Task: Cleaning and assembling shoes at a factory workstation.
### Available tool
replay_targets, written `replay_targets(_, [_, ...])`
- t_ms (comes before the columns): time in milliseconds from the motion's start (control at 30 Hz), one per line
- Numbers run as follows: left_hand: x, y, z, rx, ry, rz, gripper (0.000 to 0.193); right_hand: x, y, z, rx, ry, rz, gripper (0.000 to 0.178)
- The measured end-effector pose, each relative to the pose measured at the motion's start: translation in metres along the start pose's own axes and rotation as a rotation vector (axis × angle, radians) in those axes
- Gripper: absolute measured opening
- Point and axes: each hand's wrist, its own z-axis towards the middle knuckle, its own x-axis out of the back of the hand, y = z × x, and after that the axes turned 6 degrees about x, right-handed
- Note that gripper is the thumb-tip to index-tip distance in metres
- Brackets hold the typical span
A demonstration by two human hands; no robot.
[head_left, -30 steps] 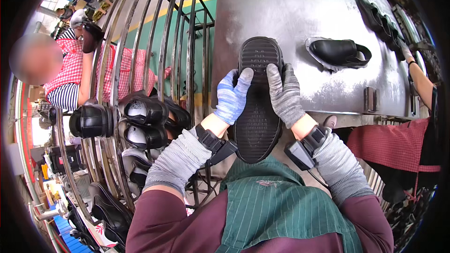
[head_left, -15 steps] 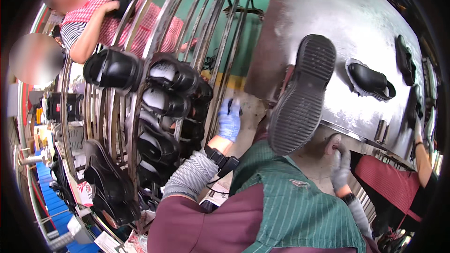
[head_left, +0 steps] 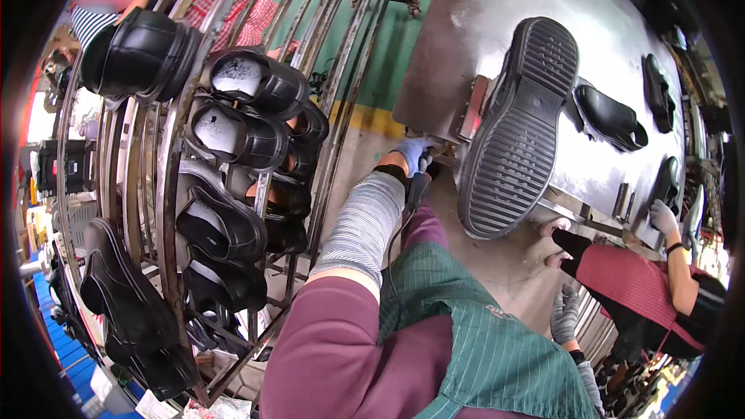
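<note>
Green floor [head_left: 396, 62] with a yellow stripe [head_left: 380, 120]; grey concrete beyond; barred metal rack [head_left: 168, 178] left; shiny, brightly lit metal bench [head_left: 481, 23] right.

Left of the left fingers [head_left: 424, 161] stands a metal rack [head_left: 167, 194]; beyond them lies green floor [head_left: 388, 66] with a yellow stripe [head_left: 380, 119]; well right, a person [head_left: 684, 283] wears a dark red apron [head_left: 627, 270].

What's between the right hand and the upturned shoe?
In the head view, grey floor lies between the right hand and upturned shoe, with a co-worker's pinkish shoes toward the right.
</note>
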Motion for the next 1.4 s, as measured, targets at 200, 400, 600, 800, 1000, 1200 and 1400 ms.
replay_targets(200, [-0.003, -0.068, -0.1, -0.178, 0.197, 0.237, 0.026, -0.008, -0.023, 0.009, 0.022, 0.014, -0.016, 0.033])
replay_targets(400, [0.019, -0.129, -0.25, -0.58, 0.286, 0.741, 0.026, -0.013, -0.077, 0.059, 0.328, 0.068, 0.128, 0.032])
replay_targets(600, [-0.04, -0.091, -0.305, -0.91, 0.18, 0.997, 0.025, 0.015, -0.318, 0.111, 0.593, -0.237, 0.605, 0.038])
replay_targets(800, [-0.159, -0.006, -0.297, -0.74, -0.219, 0.811, 0.024, 0.032, -0.431, 0.157, 1.445, 0.21, -0.094, 0.05])
replay_targets(1000, [-0.232, 0.104, -0.312, -0.38, -0.384, 0.88, 0.034, 0.048, -0.422, 0.235, 1.459, -0.167, -0.117, 0.029])
replay_targets(1200, [-0.24, 0.175, -0.209, -1.203, -0.064, 0.677, 0.021, 0.068, -0.453, 0.338, 0.608, 0.074, 1.011, 0.074])
replay_targets(1400, [-0.251, 0.17, -0.196, -0.962, -0.404, 1.077, 0.036, 0.034, -0.454, 0.434, 0.286, 0.05, 1.429, 0.063])
